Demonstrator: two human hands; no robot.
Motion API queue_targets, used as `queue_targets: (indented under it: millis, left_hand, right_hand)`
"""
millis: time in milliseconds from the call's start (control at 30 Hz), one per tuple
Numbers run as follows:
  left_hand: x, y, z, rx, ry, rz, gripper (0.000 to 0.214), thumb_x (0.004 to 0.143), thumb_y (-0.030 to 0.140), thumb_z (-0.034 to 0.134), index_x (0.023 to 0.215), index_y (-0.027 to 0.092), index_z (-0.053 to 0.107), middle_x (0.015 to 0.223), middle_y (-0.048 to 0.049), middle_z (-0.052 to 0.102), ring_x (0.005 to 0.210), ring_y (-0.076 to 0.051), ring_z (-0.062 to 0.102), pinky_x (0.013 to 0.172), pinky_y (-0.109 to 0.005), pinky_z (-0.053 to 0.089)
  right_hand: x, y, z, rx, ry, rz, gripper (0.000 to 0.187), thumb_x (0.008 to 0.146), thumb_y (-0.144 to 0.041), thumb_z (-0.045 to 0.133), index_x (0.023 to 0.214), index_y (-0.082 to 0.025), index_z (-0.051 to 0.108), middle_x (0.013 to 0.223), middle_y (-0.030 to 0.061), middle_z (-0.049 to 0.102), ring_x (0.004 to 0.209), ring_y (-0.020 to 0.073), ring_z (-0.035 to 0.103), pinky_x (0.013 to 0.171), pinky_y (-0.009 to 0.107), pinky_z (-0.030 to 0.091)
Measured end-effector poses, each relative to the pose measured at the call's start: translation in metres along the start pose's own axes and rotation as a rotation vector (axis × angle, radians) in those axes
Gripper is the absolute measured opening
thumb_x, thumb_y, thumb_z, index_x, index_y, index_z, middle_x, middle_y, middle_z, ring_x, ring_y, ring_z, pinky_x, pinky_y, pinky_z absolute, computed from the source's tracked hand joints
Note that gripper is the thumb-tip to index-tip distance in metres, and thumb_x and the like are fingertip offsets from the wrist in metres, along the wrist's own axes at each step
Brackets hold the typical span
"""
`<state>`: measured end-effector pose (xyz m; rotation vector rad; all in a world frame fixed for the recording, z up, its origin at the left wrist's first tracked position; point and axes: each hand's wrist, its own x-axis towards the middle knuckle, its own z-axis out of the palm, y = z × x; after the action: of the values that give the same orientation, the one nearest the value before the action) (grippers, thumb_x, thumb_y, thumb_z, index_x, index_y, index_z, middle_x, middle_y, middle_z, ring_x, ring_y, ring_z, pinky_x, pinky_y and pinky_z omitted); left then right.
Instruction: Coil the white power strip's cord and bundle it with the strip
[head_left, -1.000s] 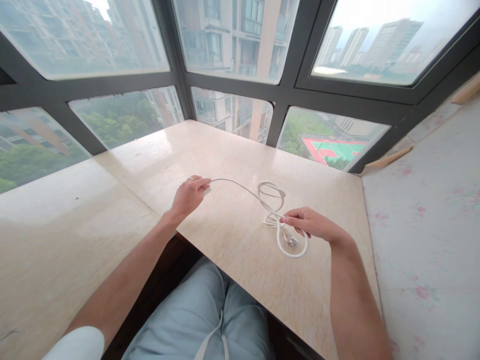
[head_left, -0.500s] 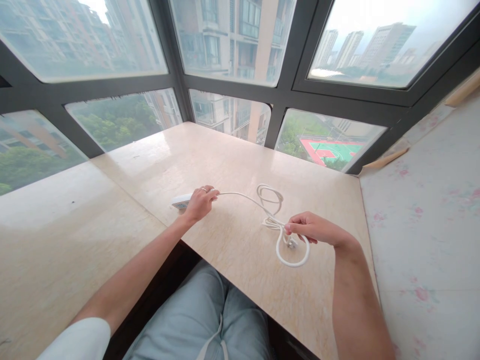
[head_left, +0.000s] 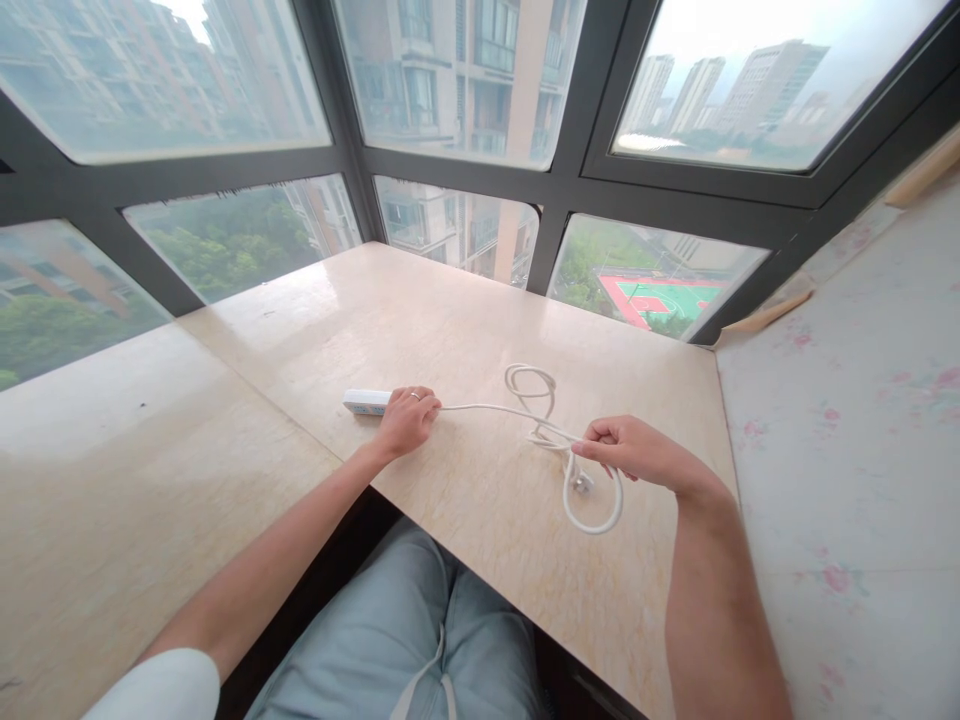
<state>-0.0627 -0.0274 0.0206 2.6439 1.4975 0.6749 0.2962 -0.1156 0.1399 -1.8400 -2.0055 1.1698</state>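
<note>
A white power strip (head_left: 364, 402) lies on the stone ledge, its right end covered by my left hand (head_left: 409, 422), whose fingers close over it. From that end a white cord (head_left: 487, 407) runs right, nearly straight, into a loose tangle. My right hand (head_left: 626, 452) pinches the cord between thumb and fingers at the tangle's right side. A round loop of cord hangs below those fingers. The plug (head_left: 582, 482) shows inside this loop, close to the ledge. Another loop curls on the ledge behind, left of my right hand.
The pale marble-patterned ledge (head_left: 247, 480) extends left and back to dark window frames (head_left: 450, 172). At right stands a wall with flowered paper (head_left: 840, 480). The ledge's front edge runs diagonally above my legs (head_left: 390, 640).
My left hand and the power strip's cord end have come down, and the strip lies flatter. The cord between my hands is straighter. My right hand, still pinching, has moved slightly right.
</note>
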Motion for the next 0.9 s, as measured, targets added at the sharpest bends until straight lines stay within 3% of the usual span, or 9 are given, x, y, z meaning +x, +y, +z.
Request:
queue_targets:
  millis: [100,200,433,533,700,767,900]
  left_hand:
    - [-0.003,0.002,-0.002,-0.015,-0.033,0.012,0.018,0.086,0.037,0.060,0.094,0.022,0.064,0.108,-0.0089,0.066,0.104,-0.027,0.059,0.097,-0.046,0.035]
    - [-0.006,0.004,-0.003,-0.035,-0.037,0.011,0.023,0.083,0.042,0.063,0.092,0.021,0.063,0.111,-0.0100,0.066,0.108,-0.028,0.058,0.098,-0.047,0.034]
    - [-0.008,0.002,-0.007,-0.101,-0.023,0.051,0.028,0.083,0.045,0.063,0.071,0.021,0.057,0.109,-0.0085,0.067,0.109,-0.026,0.059,0.099,-0.045,0.034]
    - [-0.009,0.000,-0.007,-0.103,-0.031,0.078,0.029,0.080,0.047,0.066,0.071,0.021,0.056,0.111,-0.0086,0.068,0.112,-0.026,0.058,0.099,-0.046,0.033]
    - [-0.012,-0.006,-0.010,-0.080,-0.123,0.140,0.015,0.080,0.036,0.065,0.082,0.022,0.061,0.110,-0.0066,0.068,0.110,-0.026,0.059,0.104,-0.047,0.030]
    - [-0.013,-0.009,-0.012,-0.082,-0.147,0.160,0.007,0.083,0.027,0.059,0.085,0.023,0.063,0.108,-0.0055,0.069,0.109,-0.024,0.060,0.104,-0.046,0.031]
    - [-0.015,-0.009,-0.012,-0.081,-0.118,0.169,0.015,0.084,0.018,0.050,0.086,0.023,0.063,0.107,-0.0059,0.069,0.104,-0.022,0.061,0.101,-0.044,0.034]
  right_hand:
    - [0.002,0.001,0.001,0.009,-0.015,-0.051,0.043,0.087,-0.056,0.052,0.067,-0.017,0.057,0.055,-0.0008,0.058,0.042,0.0080,0.044,0.044,0.022,0.033]
    - [0.006,0.004,0.001,0.060,0.005,-0.071,0.039,0.092,-0.048,0.043,0.079,-0.016,0.062,0.060,0.0001,0.062,0.044,0.0086,0.048,0.050,0.022,0.039]
    - [0.020,0.009,0.010,0.159,0.083,-0.067,0.023,0.086,-0.033,0.055,0.099,-0.016,0.063,0.078,0.0043,0.069,0.058,0.0121,0.060,0.056,0.023,0.048]
    - [0.029,0.004,0.022,0.146,0.029,-0.116,0.024,0.085,-0.033,0.057,0.100,-0.015,0.063,0.076,0.0041,0.069,0.061,0.0137,0.062,0.058,0.025,0.048]
    - [0.043,-0.001,0.046,-0.088,-0.063,-0.212,0.032,0.077,-0.030,0.068,0.106,-0.015,0.066,0.089,0.0056,0.069,0.079,0.0189,0.065,0.072,0.028,0.048]
    - [0.047,-0.001,0.055,-0.235,-0.100,-0.244,0.045,0.070,-0.027,0.075,0.112,-0.014,0.065,0.103,0.0098,0.068,0.094,0.0230,0.063,0.081,0.031,0.047]
    - [0.054,-0.002,0.071,-0.488,-0.114,-0.281,0.070,0.062,-0.030,0.085,0.126,-0.016,0.062,0.124,0.0166,0.058,0.117,0.0315,0.052,0.095,0.038,0.041]
